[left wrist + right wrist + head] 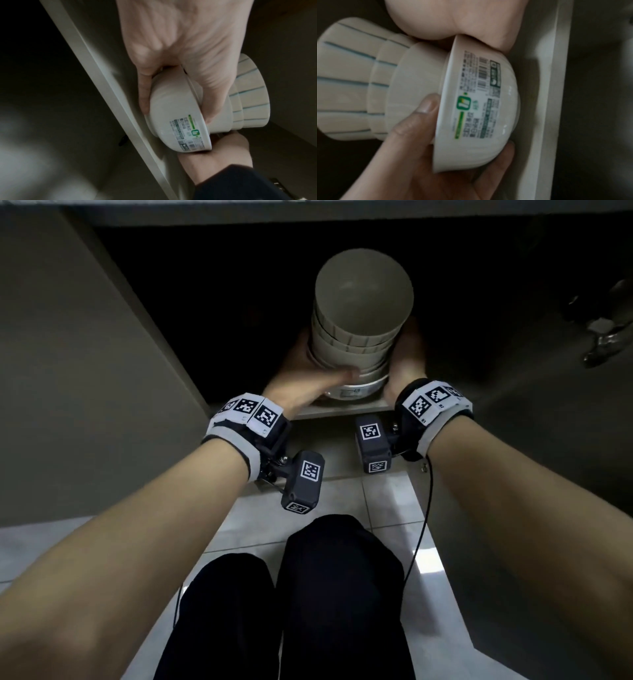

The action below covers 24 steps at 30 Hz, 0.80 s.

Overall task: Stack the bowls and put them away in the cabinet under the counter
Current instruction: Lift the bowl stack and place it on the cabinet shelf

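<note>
A stack of several pale bowls stands upright at the front edge of the cabinet shelf, in the dark opening. The upper bowls have thin blue stripes. The bottom bowl is plain white with a printed label. My left hand grips the bottom bowl, thumb across its side and fingers under it. My right hand cups the stack from the right, palm against the bottom bowl's rim. Whether the stack's foot touches the shelf I cannot tell.
An open cabinet door stands on the left. Another door panel with a metal hinge is on the right. The inside of the cabinet is dark beyond the stack. My knees are over the tiled floor below the shelf.
</note>
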Tool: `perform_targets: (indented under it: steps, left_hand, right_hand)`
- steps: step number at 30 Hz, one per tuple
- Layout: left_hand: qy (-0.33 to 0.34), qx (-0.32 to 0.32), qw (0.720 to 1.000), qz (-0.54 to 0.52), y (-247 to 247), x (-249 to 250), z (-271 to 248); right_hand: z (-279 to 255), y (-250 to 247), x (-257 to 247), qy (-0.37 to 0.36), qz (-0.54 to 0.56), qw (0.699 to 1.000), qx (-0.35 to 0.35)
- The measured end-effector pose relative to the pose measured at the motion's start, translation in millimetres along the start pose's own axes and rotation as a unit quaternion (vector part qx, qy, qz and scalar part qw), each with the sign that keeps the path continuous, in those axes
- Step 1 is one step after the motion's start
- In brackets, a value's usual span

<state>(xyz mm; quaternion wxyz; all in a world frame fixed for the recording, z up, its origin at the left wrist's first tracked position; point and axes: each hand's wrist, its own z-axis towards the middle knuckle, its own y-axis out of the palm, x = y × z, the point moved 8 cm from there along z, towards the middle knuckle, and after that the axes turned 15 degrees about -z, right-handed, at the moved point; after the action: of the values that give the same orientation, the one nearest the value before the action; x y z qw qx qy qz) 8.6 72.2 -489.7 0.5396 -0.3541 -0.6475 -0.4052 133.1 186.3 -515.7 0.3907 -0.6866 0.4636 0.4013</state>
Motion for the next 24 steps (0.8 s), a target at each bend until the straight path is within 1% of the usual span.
perform_targets:
  steps: [3, 5, 6, 8, 10, 12, 14, 16, 17, 19, 21, 24]
  left_hand:
    - [0.007, 0.007, 1.000, -0.007, -1.6, -0.6, 5.3]
    - [0.004, 0.007, 1.000, -0.005, -0.3, 0.5, 5.4]
    - [-0.002, 0.012, 1.000, -0.007, 0.7, 0.7, 3.7]
    - [-0.015, 0.043, 0.999, 0.006, 0.3, 5.8, -4.5]
    - [-0.036, 0.070, 0.996, 0.049, -2.4, 12.2, -16.6]
    - [-0.048, 0.084, 0.990, 0.103, -5.2, 20.9, -35.0]
    - [-0.040, 0.081, 0.986, 0.142, -2.1, 32.8, -58.1]
    - [-0.060, 0.075, 0.978, 0.185, 0.6, 43.0, -91.1]
    - [-0.078, 0.062, 0.973, 0.209, 2.9, 47.2, -109.2]
    - [-0.096, 0.003, 0.961, 0.261, 14.3, 62.1, -146.8]
    - [-0.081, -0.052, 0.943, 0.318, 25.6, 89.4, -176.6]
    - [-0.053, -0.086, 0.926, 0.364, 36.7, 146.3, -210.2]
  right_hand:
    - [6.9, 0.3, -5.5, -0.032, 0.013, 0.999, 0.004]
    - [6.3, 0.6, -6.8, -0.037, 0.018, 0.999, -0.008]
    - [3.8, 0.2, -5.9, -0.033, 0.009, 0.999, -0.016]
    - [-7.7, -5.0, -8.4, -0.023, -0.020, 0.999, -0.019]
    - [-21.8, -13.4, -13.2, -0.024, -0.068, 0.997, -0.017]
    - [-44.4, -32.1, -17.3, -0.032, -0.105, 0.994, 0.012]
    - [-73.0, -55.3, -16.7, -0.049, -0.100, 0.992, 0.056]
    - [-111.7, -71.8, -12.9, -0.057, -0.122, 0.987, 0.083]
    - [-131.5, -78.2, -13.9, -0.062, -0.137, 0.985, 0.089]
    - [-175.5, -92.9, -17.6, -0.051, -0.147, 0.983, 0.098]
    - [-217.3, -103.8, -33.8, -0.049, -0.177, 0.979, 0.092]
    - [-272.2, -112.5, -71.0, -0.051, -0.220, 0.971, 0.075]
